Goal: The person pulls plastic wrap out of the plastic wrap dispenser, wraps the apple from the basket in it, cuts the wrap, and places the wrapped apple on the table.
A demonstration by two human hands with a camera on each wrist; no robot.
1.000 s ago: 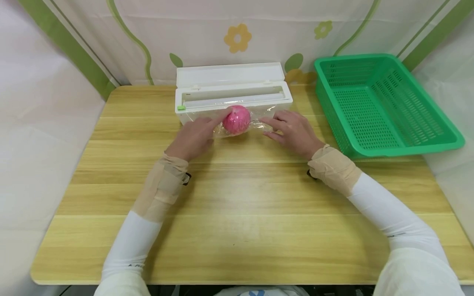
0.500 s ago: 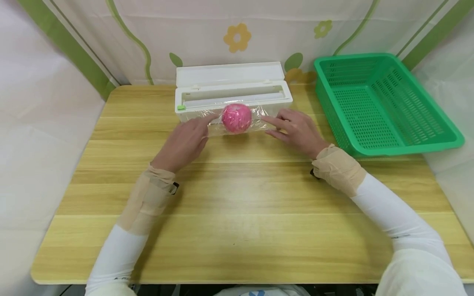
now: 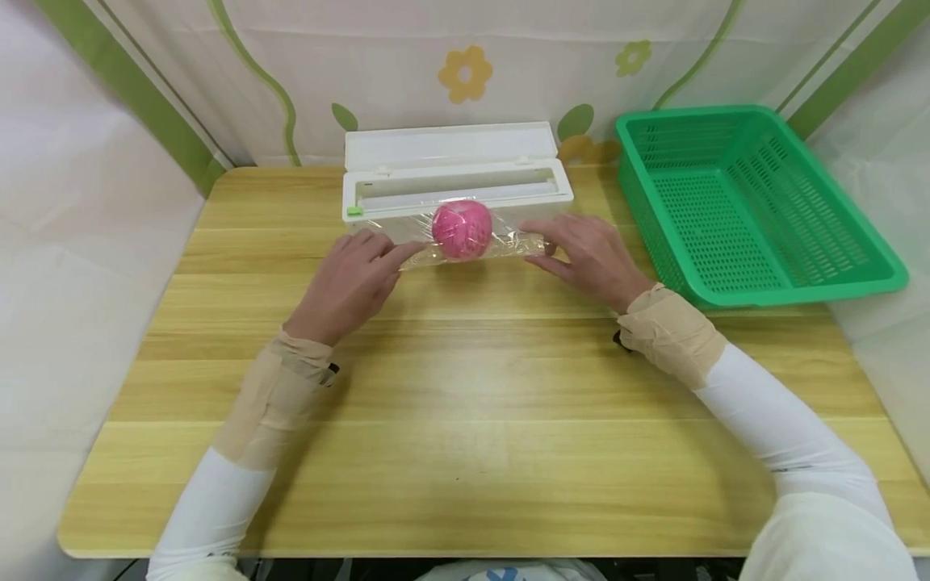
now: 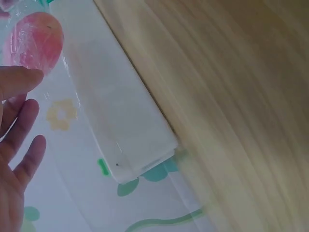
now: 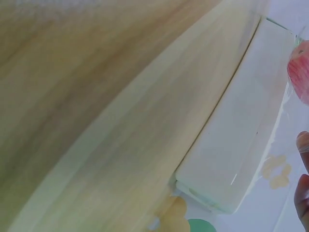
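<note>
A pinkish-red apple is wrapped in clear cling film, twisted out to both sides, in front of a white cling film dispenser whose lid is up. My left hand holds the film's left end, its thumb close beside the apple. On the other side my right hand pinches the right end between thumb and index finger. The left wrist view shows the wrapped apple beyond the thumb, with the other fingers spread loosely. Only part of the apple and two fingertips enter the right wrist view.
A green plastic basket stands at the back right of the wooden table. Behind the dispenser hangs a white curtain with printed flowers. A small green slider sits at the dispenser's left end.
My left index finger has come off the apple, and the left hand has moved left to the film's end. The right hand shifted slightly right. The apple moved slightly up and left in view.
</note>
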